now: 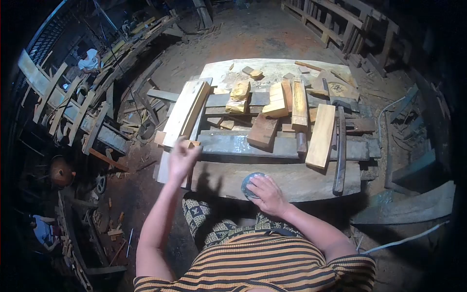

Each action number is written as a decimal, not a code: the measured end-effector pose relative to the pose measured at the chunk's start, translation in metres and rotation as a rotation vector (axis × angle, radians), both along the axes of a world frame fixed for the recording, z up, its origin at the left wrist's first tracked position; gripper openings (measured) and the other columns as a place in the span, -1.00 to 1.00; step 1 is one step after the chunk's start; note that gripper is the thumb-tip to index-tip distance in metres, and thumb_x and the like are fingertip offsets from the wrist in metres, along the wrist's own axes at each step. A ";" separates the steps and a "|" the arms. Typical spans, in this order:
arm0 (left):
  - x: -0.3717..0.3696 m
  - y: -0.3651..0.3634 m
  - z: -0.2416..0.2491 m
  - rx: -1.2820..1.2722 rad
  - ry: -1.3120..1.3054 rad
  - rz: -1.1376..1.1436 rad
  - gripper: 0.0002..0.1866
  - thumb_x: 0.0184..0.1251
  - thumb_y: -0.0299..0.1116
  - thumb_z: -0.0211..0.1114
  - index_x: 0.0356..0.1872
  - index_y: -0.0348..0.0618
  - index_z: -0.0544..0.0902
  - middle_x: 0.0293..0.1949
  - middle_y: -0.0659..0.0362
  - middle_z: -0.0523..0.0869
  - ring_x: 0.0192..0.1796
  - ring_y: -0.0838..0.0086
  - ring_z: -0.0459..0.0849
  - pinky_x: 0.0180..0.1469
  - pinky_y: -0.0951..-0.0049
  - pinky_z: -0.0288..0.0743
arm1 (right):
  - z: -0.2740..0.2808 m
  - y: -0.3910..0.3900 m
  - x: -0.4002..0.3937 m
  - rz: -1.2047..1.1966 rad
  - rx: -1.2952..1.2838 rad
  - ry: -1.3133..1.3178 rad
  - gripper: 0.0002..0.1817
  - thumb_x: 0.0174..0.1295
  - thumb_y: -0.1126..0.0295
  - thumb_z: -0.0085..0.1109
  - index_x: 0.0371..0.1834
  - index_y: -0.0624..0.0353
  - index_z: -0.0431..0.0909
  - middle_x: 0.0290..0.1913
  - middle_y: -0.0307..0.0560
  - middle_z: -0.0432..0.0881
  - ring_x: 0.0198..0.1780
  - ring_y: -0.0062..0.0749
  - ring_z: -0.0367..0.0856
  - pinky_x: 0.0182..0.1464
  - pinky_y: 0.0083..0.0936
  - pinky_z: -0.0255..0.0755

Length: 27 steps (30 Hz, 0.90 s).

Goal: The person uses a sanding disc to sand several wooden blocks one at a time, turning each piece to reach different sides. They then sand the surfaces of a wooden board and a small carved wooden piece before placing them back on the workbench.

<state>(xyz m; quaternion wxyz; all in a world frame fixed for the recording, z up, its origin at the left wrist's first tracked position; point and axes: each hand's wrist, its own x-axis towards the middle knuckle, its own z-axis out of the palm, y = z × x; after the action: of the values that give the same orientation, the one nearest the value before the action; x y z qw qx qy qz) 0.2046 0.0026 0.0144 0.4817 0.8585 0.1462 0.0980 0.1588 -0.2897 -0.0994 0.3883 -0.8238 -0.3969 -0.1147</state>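
My right hand (pixel 265 193) presses down on a round grey-blue pad (pixel 249 183) that lies on a wide wooden plank (pixel 301 182) at the near edge of the workbench. My left hand (pixel 182 156) is raised and blurred at the bench's left corner; its fingers pinch a small wooden block (pixel 192 144), just below a pale board (pixel 182 112). Behind the plank lie several wood offcuts, among them a reddish block (pixel 262 131) and a long pale plank (pixel 321 135).
A dark hammer-like tool (pixel 340 146) lies along the right side of the bench. Chair frames (pixel 63 104) and scrap wood crowd the left floor, wooden frames (pixel 340 24) stand at back right. One person sits at far left (pixel 89 59), another at lower left (pixel 41 228).
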 end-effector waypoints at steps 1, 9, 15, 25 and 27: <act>0.004 -0.021 -0.007 0.050 -0.043 -0.084 -0.33 0.07 -0.24 0.47 0.20 -0.20 0.40 -0.36 0.18 0.60 -0.31 0.49 0.59 -0.23 0.48 0.51 | 0.002 0.000 -0.001 0.002 -0.001 0.000 -0.55 0.02 0.27 0.29 0.01 0.15 0.53 0.13 0.05 0.48 0.27 -0.07 0.37 0.34 -0.06 0.15; 0.062 -0.166 -0.043 0.619 0.098 -0.219 0.25 -0.20 0.29 0.46 0.38 -0.39 0.07 0.18 -0.24 0.43 0.27 0.04 0.38 0.29 0.11 0.26 | 0.002 0.001 -0.004 0.002 -0.191 0.013 -0.59 -0.06 0.24 0.35 -0.16 0.22 0.53 -0.01 0.05 0.47 0.13 -0.04 0.38 0.27 -0.06 0.21; 0.071 -0.165 -0.060 0.546 -0.002 -0.148 0.08 -0.15 0.12 0.46 0.35 -0.30 0.14 0.19 -0.20 0.43 0.27 0.01 0.37 0.28 0.09 0.25 | 0.004 0.005 -0.001 -0.032 -0.124 -0.063 -0.62 -0.06 0.27 0.32 -0.18 0.19 0.51 -0.08 0.03 0.45 0.14 -0.03 0.36 0.26 -0.07 0.21; -0.041 -0.088 -0.069 0.071 -0.280 -0.170 0.21 -0.29 -0.19 0.60 0.42 -0.17 -0.02 0.07 -0.15 0.46 0.14 0.05 0.48 0.19 0.16 0.39 | 0.005 -0.001 0.003 0.025 0.298 0.235 -0.62 0.19 0.45 0.15 0.12 0.13 0.54 0.16 0.06 0.53 0.23 -0.04 0.45 0.29 -0.23 0.27; -0.066 -0.088 -0.083 0.019 -0.259 -0.164 0.25 -0.28 -0.23 0.61 0.44 -0.14 -0.10 0.10 -0.09 0.42 0.12 0.08 0.49 0.22 0.16 0.37 | 0.029 -0.001 0.003 -0.076 0.366 0.268 -0.67 0.23 0.48 0.12 0.09 0.18 0.56 0.11 0.08 0.56 0.19 -0.02 0.49 0.24 -0.27 0.35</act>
<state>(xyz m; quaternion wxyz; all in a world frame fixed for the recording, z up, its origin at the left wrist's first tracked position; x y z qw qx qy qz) 0.1390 -0.0852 -0.0685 0.4949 0.8521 0.0113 0.1696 0.1618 -0.2907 -0.0708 0.5759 -0.7618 -0.2831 -0.0887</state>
